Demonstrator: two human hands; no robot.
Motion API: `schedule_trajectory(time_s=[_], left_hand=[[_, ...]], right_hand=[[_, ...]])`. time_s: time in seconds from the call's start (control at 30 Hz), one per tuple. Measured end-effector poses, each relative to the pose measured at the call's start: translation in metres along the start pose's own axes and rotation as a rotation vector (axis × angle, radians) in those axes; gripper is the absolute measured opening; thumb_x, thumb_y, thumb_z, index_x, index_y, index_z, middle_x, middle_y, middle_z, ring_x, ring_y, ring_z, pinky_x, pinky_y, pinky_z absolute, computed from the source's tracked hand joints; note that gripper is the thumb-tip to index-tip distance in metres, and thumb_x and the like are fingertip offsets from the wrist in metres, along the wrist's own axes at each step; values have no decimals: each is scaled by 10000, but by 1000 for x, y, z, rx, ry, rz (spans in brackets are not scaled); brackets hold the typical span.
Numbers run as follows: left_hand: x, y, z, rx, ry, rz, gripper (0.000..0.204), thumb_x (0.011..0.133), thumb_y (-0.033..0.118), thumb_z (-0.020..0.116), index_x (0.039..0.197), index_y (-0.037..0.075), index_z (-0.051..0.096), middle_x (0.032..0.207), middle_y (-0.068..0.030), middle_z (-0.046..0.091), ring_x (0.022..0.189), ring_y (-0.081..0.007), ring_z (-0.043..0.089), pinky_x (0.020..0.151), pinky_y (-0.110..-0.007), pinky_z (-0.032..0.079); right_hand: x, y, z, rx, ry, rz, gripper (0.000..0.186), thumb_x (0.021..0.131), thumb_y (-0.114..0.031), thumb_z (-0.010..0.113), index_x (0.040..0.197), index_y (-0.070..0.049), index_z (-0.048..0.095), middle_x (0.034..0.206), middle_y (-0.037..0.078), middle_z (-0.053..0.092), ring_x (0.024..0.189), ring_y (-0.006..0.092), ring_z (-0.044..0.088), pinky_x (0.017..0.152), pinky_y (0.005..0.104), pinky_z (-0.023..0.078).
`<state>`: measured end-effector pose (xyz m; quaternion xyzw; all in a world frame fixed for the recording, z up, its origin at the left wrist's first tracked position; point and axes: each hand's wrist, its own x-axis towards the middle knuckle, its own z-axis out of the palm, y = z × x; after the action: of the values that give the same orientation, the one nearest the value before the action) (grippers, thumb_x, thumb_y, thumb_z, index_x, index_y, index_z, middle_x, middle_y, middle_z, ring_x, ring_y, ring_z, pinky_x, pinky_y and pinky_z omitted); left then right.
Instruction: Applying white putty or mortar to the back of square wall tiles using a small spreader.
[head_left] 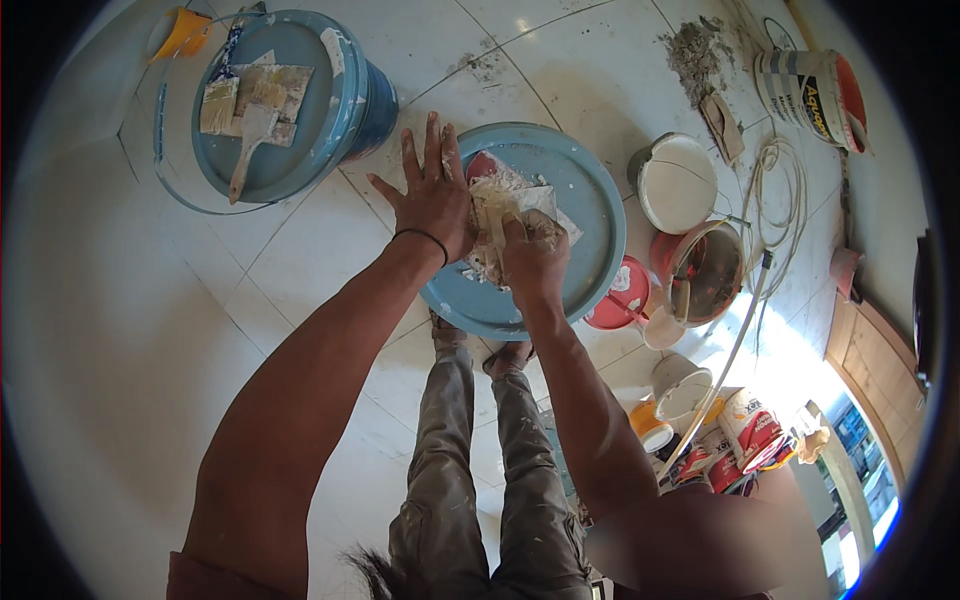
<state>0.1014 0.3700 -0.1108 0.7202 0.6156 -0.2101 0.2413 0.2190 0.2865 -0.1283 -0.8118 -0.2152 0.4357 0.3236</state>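
Your paint-spattered trouser legs (470, 470) and feet stand on the white tiled floor (130, 330), toes at the near rim of a blue drum lid (590, 210). Right hand (533, 262) is on that lid, grip closed around a putty knife (497, 222) that is pressed into a heap of whitish putty (490, 195) at the lid's centre. Left hand (432, 190), black band at the wrist, lies flat beside it, fingers spread, grip open, palm on the lid's left edge and touching the putty. To your right: a red bowl (615, 295), a white bucket (677, 182), a coiled white cord (775, 200). Further off on the left, a second blue drum (330, 90) carries a brush (250, 145) and scrapers on its lid.
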Motion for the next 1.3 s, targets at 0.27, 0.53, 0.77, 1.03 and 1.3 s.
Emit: schedule_trajectory(time_s=[0.27,0.53,0.77,1.03,1.3], left_hand=[[0,3,-3,-12,4,20,1189,880,215,819,1708,-17,-2,1810,-168,-119,1655,-497,-18,1120,-914,201],[-1,-3,-2,10,13,0,1181,865,187,808,1708,-20,7,1810,-170,-120,1654,-501,-19,1137,-908,169],[1,5,-3,-6,-6,-2,1232,846,208,831,1710,-4,-20,1813,-162,-111,1656,-495,-21,1144,-901,177],[2,7,-3,-21,14,12,1255,833,249,859,1709,1,-4,1812,-167,-99,1658,-486,-12,1130,-909,191],[-2,-2,-2,-12,4,1,1282,831,313,875,1709,-3,-4,1811,-169,-100,1658,-486,-16,1124,-911,193]], right_hand=[[-2,18,-7,54,-40,70,252,948,-146,723,1043,85,751,861,246,767,761,346,768,703,447,586],[-4,15,0,81,-60,98,205,970,-137,726,1017,61,750,811,101,739,609,187,669,561,379,532],[18,7,16,-2,-38,-89,193,968,-133,727,1003,53,761,856,127,778,708,195,703,642,353,549],[16,12,7,-3,41,-64,247,927,-144,741,1064,60,767,883,209,783,752,294,776,665,415,586],[-2,9,1,-7,-25,76,244,958,-156,752,1032,77,752,865,144,762,717,208,706,614,389,550]])
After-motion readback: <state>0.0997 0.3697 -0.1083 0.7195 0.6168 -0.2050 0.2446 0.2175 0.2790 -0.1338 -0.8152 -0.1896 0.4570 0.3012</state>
